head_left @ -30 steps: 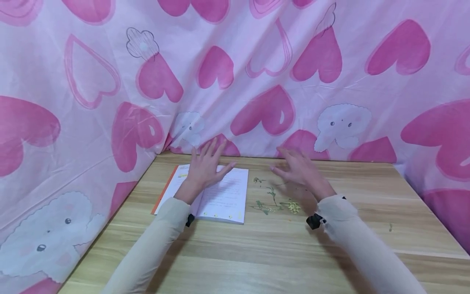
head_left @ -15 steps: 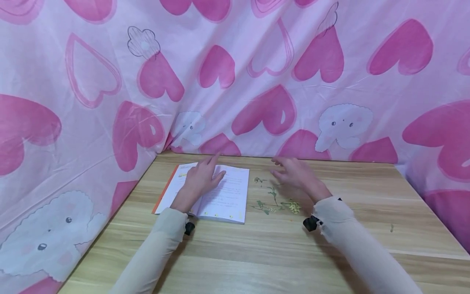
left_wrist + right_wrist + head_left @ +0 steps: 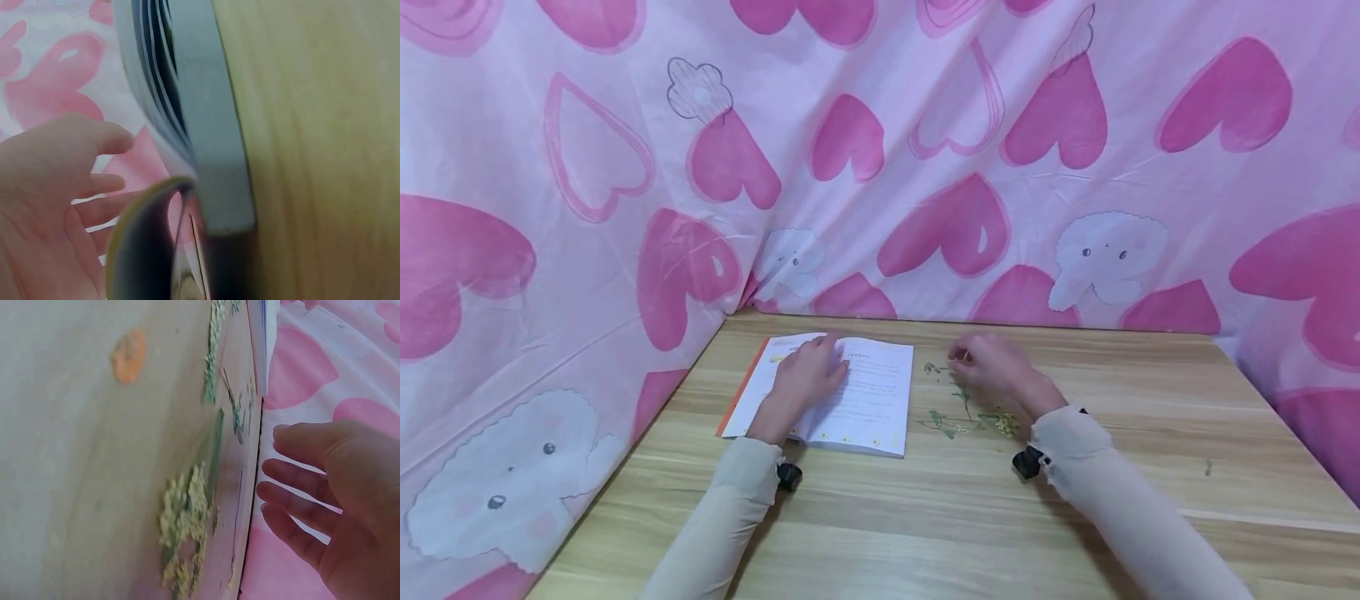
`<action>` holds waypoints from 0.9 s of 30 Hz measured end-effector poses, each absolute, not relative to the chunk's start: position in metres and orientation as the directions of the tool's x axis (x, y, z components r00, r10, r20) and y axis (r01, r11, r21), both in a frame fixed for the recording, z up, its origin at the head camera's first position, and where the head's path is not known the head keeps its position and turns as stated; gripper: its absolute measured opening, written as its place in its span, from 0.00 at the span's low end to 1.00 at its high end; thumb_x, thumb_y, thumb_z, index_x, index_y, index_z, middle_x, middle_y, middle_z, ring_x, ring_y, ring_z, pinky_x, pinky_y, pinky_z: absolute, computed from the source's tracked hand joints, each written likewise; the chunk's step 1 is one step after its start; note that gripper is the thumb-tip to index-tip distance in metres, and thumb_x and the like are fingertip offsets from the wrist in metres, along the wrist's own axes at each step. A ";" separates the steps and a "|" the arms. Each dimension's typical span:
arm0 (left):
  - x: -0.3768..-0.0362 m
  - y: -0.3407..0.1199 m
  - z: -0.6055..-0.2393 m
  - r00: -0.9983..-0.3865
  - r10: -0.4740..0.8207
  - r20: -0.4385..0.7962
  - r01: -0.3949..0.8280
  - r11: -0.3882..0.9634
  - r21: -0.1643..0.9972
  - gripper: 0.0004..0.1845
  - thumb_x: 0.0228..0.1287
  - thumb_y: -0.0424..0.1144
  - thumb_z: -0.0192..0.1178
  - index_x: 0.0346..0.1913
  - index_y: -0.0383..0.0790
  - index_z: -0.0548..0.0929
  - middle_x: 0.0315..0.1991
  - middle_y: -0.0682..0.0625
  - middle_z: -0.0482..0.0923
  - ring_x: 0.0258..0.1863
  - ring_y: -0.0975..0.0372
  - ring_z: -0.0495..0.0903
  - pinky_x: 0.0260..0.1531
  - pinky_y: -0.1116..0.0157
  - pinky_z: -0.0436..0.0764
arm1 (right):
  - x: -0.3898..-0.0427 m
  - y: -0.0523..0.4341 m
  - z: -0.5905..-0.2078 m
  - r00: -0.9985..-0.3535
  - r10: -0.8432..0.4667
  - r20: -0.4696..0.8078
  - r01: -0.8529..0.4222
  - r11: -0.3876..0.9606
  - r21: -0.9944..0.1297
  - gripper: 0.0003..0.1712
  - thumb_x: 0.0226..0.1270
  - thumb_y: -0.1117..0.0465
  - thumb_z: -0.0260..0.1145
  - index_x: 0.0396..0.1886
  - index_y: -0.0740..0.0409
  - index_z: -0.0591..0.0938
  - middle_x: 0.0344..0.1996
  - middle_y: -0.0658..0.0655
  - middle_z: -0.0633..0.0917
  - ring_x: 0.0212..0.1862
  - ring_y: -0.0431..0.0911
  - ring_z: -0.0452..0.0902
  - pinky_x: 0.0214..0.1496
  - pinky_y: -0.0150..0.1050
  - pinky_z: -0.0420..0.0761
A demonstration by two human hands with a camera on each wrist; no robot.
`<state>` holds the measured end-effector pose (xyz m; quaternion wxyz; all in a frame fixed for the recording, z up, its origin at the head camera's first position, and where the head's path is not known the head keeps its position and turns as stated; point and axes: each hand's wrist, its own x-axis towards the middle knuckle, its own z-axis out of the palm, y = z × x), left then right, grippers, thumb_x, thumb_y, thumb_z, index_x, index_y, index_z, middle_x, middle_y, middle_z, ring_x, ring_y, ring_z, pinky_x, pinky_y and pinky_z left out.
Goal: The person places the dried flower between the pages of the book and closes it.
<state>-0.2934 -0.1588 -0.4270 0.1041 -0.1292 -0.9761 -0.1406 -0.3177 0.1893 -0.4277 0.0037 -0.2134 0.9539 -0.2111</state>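
Note:
An open book [image 3: 868,392] with an orange cover lies on the wooden table [image 3: 925,517] near its back left corner. My left hand [image 3: 808,375] rests flat on the book's pages with straight fingers. The left wrist view shows the book's page edges [image 3: 206,125] close up, with my left hand [image 3: 56,187] spread beside them. Dried green sprigs with yellow flowers [image 3: 966,412] lie on the table right of the book. My right hand [image 3: 992,367] hovers low over the sprigs, fingers relaxed and holding nothing. In the right wrist view the sprigs [image 3: 187,519] lie beside my right hand [image 3: 331,494].
A pink cloth with hearts and white cartoon shapes [image 3: 925,167] hangs as a wall behind and to the left of the table. A small green speck [image 3: 1207,468] lies on the wood at the right. An orange petal [image 3: 129,356] lies near the sprigs.
Both hands have come down from raised, spread poses. The left hand now lies on the book's pages; the right hand has dropped low over the sprigs.

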 end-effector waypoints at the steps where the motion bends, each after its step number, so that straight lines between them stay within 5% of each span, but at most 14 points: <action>1: -0.293 -0.159 -0.427 -0.946 0.225 0.234 0.281 0.929 0.242 0.30 0.76 0.49 0.65 0.76 0.44 0.76 0.65 0.39 0.85 0.60 0.44 0.88 0.55 0.43 0.88 | -0.317 0.188 -0.428 -0.908 -0.411 0.079 -0.406 0.821 -0.402 0.14 0.80 0.53 0.69 0.59 0.51 0.89 0.49 0.49 0.91 0.54 0.46 0.86 0.61 0.50 0.87; 10: -0.288 -0.158 -0.429 -0.957 0.250 0.148 0.279 0.932 0.229 0.24 0.73 0.50 0.69 0.64 0.41 0.86 0.66 0.40 0.85 0.64 0.43 0.85 0.58 0.42 0.86 | -0.318 0.179 -0.432 -0.915 -0.400 0.049 -0.387 0.838 -0.386 0.04 0.77 0.56 0.71 0.45 0.46 0.91 0.39 0.46 0.88 0.43 0.43 0.83 0.52 0.44 0.86; 15: -0.288 -0.158 -0.429 -0.962 0.259 0.092 0.274 0.931 0.243 0.27 0.74 0.53 0.69 0.67 0.41 0.84 0.68 0.39 0.82 0.67 0.43 0.82 0.64 0.43 0.84 | -0.321 0.179 -0.435 -0.918 -0.394 0.047 -0.379 0.837 -0.395 0.03 0.77 0.57 0.72 0.43 0.47 0.90 0.38 0.47 0.88 0.42 0.43 0.83 0.50 0.43 0.85; 27: -0.287 -0.156 -0.428 -0.973 0.225 0.050 0.231 0.947 0.224 0.28 0.74 0.58 0.68 0.68 0.45 0.82 0.66 0.41 0.81 0.64 0.44 0.82 0.56 0.43 0.86 | -0.320 0.174 -0.435 -0.911 -0.412 0.005 -0.383 0.841 -0.383 0.06 0.81 0.59 0.65 0.41 0.52 0.86 0.35 0.49 0.86 0.37 0.43 0.80 0.43 0.40 0.83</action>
